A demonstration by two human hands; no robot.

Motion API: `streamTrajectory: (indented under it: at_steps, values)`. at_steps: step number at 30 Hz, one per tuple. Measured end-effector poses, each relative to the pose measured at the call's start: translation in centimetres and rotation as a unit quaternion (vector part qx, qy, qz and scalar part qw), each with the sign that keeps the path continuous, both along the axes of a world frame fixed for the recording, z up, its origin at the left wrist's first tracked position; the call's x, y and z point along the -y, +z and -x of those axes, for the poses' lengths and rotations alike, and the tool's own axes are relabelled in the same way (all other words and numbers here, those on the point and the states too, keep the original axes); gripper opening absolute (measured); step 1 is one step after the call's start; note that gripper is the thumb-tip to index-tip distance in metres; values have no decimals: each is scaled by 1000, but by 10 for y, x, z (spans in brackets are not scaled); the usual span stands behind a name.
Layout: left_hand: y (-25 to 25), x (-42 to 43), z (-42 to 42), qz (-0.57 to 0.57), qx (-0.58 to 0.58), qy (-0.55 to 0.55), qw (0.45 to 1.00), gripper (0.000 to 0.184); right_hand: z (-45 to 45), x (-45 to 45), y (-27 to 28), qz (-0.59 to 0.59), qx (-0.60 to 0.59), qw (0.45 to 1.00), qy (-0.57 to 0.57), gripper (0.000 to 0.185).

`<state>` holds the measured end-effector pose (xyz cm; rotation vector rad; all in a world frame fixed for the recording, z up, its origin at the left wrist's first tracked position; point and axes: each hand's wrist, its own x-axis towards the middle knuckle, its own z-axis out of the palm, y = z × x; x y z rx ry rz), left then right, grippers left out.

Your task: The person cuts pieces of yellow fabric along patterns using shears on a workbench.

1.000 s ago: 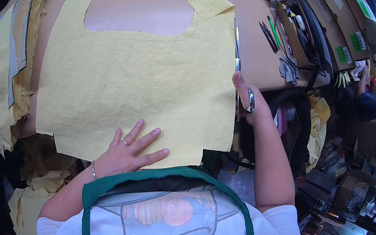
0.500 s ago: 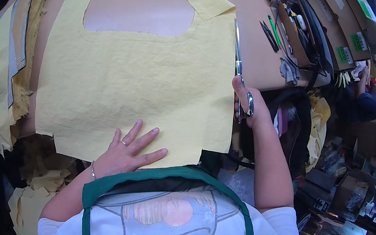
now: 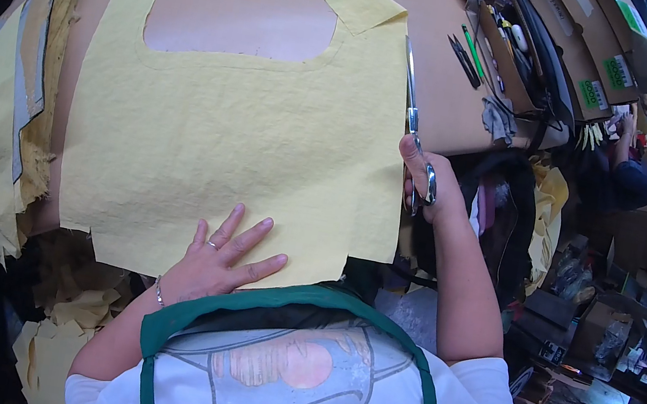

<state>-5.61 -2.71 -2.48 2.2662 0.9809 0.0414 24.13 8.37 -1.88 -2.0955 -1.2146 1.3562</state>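
A large yellow fabric piece (image 3: 232, 135) with a U-shaped cut-out at its far side lies on the table (image 3: 246, 1). Its far right strap is folded over at the tip. My left hand (image 3: 226, 263) rests flat on the near edge of the fabric, fingers spread. Metal scissors (image 3: 412, 101) are held in my right hand (image 3: 430, 181), thumb through one handle loop. The blades lie along the right edge of the fabric and point away from me. Whether they are parted is hard to make out.
Stacked yellow fabric and card patterns (image 3: 31, 85) lie at the left. Black snips (image 3: 464, 61), a green pen (image 3: 473, 52), a grey cloth (image 3: 498, 120) and cardboard boxes (image 3: 580, 48) are at the far right. Another person (image 3: 632, 172) is beyond them.
My right hand and the scissors have shifted slightly toward me along the fabric's right edge. My left hand has stayed almost still.
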Motion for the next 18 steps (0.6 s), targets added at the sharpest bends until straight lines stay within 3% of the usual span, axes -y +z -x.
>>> streamTrajectory:
  at_steps: [13, 16, 18]
  values:
    - [2, -1, 1, 13, -17, -8, 1000, 50, 3, 4, -2, -16, 0, 1000, -1, 64]
    - [16, -15, 6, 22, -65, -65, 995, 45, 0, 4, 0, -11, -20, 1000, 3, 60]
    - [28, -40, 8, 18, -14, -58, 998, 44, 2, 1, 9, -29, -2, 999, 14, 55]
